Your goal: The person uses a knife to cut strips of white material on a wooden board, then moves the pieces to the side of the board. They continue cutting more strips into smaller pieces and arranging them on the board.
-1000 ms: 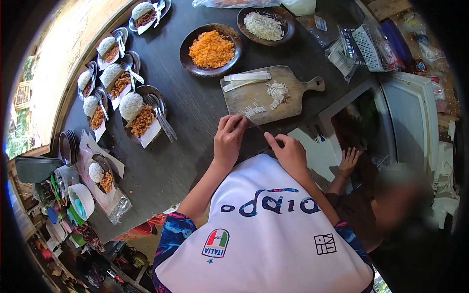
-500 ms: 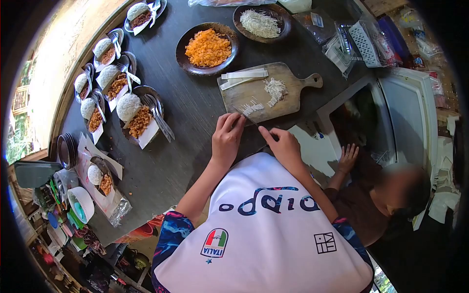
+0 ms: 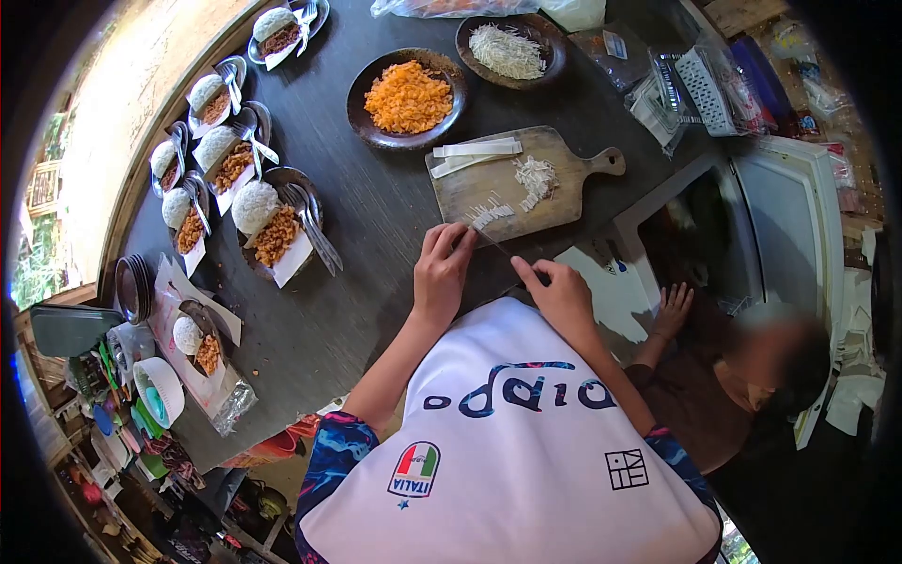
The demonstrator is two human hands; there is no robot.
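Observation:
My left hand [image 3: 443, 274] is closed, its fingertips pinched down at the near left corner of a wooden cutting board [image 3: 460, 193]. Thin white sticks [image 3: 490, 214] fan out right beside those fingertips; whatever lies under them is hidden. My right hand [image 3: 561, 289] is closed around the handle end of a knife [image 3: 493, 242], whose narrow blade slants up toward my left fingers at the board's near edge. Farther back on the board lie flat white slices [image 3: 476, 153] and a small heap of cut white shreds [image 3: 535, 179].
Behind the board stand a bowl of chopped orange food [image 3: 409, 98] and a bowl of white shreds [image 3: 507, 51]. Several plates of rice [image 3: 254, 209] with cutlery line the left. A box grater [image 3: 707, 89] lies at right. Another person's hand [image 3: 673, 305] rests by an open white appliance [image 3: 785, 226].
The whole view has shifted slightly, so the table's things appear a little to the right. My right hand and the knife have moved slightly right; my left hand stays at the board's edge.

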